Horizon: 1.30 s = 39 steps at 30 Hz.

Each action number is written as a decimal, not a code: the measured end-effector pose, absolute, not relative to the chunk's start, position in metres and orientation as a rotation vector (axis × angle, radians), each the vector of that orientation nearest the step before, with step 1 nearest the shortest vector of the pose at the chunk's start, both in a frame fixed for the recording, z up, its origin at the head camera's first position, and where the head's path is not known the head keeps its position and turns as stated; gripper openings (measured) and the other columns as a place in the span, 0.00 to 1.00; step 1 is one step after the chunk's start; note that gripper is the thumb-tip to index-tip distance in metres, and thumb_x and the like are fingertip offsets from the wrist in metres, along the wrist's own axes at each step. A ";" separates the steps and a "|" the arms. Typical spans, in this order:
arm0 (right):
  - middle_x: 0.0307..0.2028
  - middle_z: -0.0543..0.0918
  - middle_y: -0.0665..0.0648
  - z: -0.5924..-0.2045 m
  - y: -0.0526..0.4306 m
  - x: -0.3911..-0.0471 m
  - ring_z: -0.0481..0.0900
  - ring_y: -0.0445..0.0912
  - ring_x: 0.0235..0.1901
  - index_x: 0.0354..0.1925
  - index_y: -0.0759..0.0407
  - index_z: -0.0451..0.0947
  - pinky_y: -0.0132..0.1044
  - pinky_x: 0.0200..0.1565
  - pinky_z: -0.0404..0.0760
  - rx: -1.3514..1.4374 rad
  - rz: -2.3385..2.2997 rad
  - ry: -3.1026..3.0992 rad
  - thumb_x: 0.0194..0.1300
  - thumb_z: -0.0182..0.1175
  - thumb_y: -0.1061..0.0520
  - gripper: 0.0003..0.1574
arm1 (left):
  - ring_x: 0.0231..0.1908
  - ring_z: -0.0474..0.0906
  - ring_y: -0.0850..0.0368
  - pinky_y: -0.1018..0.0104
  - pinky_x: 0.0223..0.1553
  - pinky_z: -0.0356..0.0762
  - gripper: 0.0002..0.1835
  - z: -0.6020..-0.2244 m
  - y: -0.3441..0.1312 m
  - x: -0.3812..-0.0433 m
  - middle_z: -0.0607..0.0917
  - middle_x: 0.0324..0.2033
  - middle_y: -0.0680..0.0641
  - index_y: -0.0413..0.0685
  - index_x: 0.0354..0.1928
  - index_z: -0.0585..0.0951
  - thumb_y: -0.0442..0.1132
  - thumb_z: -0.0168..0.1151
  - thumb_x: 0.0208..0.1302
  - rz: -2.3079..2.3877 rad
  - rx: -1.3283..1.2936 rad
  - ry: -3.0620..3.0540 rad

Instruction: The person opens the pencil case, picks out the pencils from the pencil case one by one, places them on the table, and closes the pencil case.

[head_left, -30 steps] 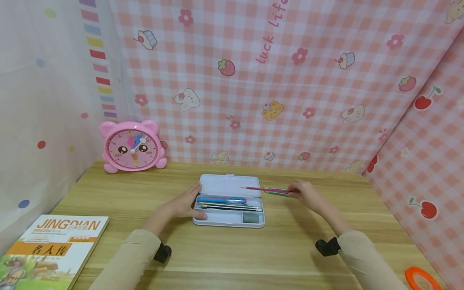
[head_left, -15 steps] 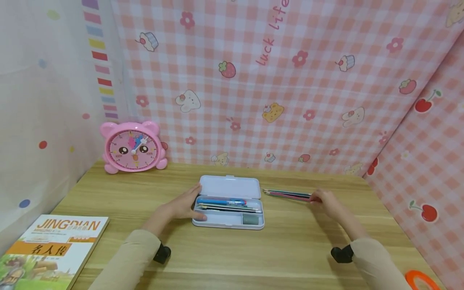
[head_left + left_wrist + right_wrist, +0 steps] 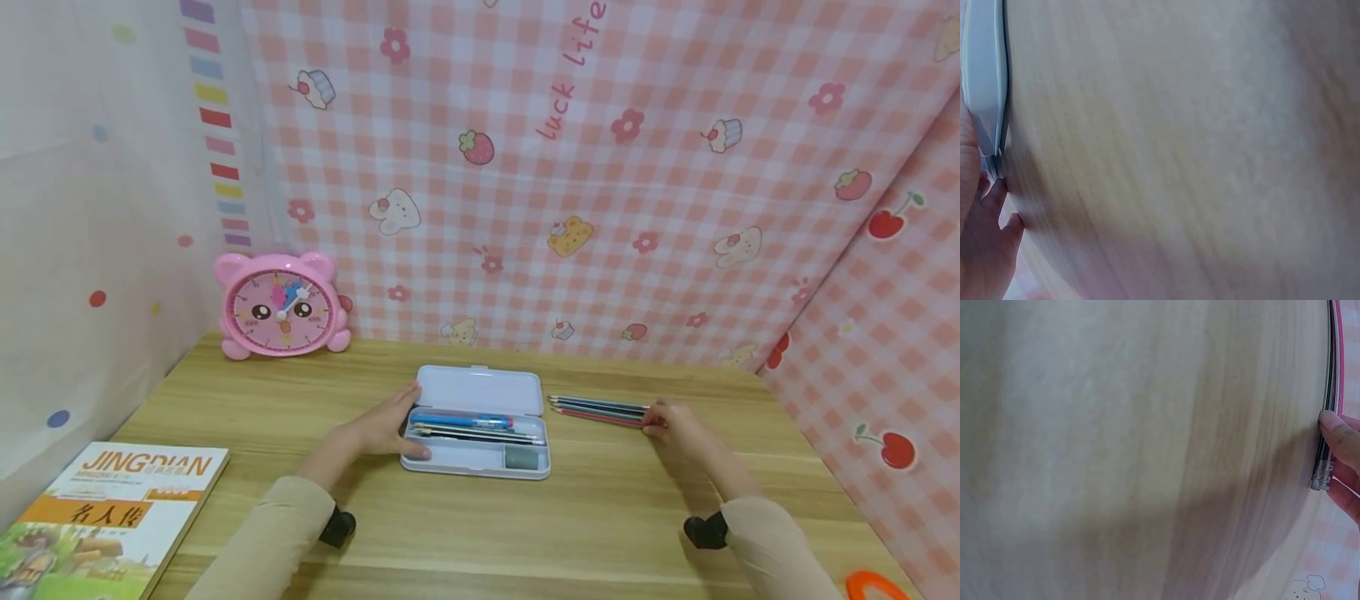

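Observation:
A white pencil case (image 3: 480,389) lies with its lid folded back on the wooden table. Inside are a blue pen (image 3: 465,421), several pencils (image 3: 480,435) and a grey-green eraser (image 3: 521,457) in the front right compartment. My left hand (image 3: 378,429) spans the case's left end, thumb on the front corner and outstretched fingers by the lid; in the left wrist view the fingertips (image 3: 1015,220) meet the table. My right hand (image 3: 678,429) pinches a bunch of colored pencils (image 3: 600,408) near their ends, points to the left. Metal ferrules (image 3: 1322,475) show below the thumb in the right wrist view.
A pink bear-shaped clock (image 3: 285,304) stands at the back left of the table (image 3: 540,533). At the front left lies a book (image 3: 112,517). An orange ring-shaped object (image 3: 873,583) is partly cut off at the lower right. Printed cloth (image 3: 510,183) hangs behind.
The right hand has moved right and lower, drawing the pencils off the lid and down to the table beside the case. They now fan slightly apart. The left hand stays on the case.

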State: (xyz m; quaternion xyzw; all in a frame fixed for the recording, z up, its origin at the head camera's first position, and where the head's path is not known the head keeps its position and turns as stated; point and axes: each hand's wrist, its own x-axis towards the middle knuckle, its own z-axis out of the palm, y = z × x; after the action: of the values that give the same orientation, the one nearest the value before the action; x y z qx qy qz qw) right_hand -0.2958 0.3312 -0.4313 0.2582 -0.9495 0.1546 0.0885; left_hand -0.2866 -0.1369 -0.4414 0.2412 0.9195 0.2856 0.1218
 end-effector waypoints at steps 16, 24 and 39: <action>0.27 0.75 0.59 -0.437 0.334 -0.297 0.76 0.50 0.28 0.27 0.66 0.77 0.41 0.29 0.77 0.617 0.451 -2.863 0.52 0.63 0.68 0.02 | 0.69 0.43 0.38 0.47 0.69 0.45 0.58 -0.439 -0.133 -0.285 0.45 0.70 0.32 0.30 0.68 0.47 0.55 0.68 0.47 0.827 0.713 2.671; 0.31 0.78 0.62 -0.426 0.317 -0.301 0.78 0.55 0.33 0.33 0.67 0.79 0.48 0.36 0.78 0.559 0.524 -2.888 0.53 0.64 0.62 0.09 | 0.70 0.42 0.39 0.47 0.70 0.44 0.58 -0.440 -0.136 -0.287 0.44 0.70 0.33 0.31 0.69 0.46 0.56 0.68 0.48 0.833 0.695 2.668; 0.31 0.83 0.60 -0.410 0.231 -0.303 0.80 0.48 0.32 0.35 0.69 0.80 0.39 0.35 0.80 0.909 0.645 -2.877 0.54 0.64 0.62 0.10 | 0.70 0.41 0.39 0.47 0.70 0.44 0.58 -0.442 -0.137 -0.287 0.43 0.70 0.33 0.31 0.69 0.45 0.55 0.68 0.48 0.845 0.697 2.661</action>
State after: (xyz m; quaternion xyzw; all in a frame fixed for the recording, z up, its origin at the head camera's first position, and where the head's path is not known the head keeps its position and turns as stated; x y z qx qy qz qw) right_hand -0.3032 0.2307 -0.4098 0.2945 -0.9321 0.2089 0.0280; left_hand -0.2874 -0.1373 -0.4416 0.2401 0.9166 0.2911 0.1318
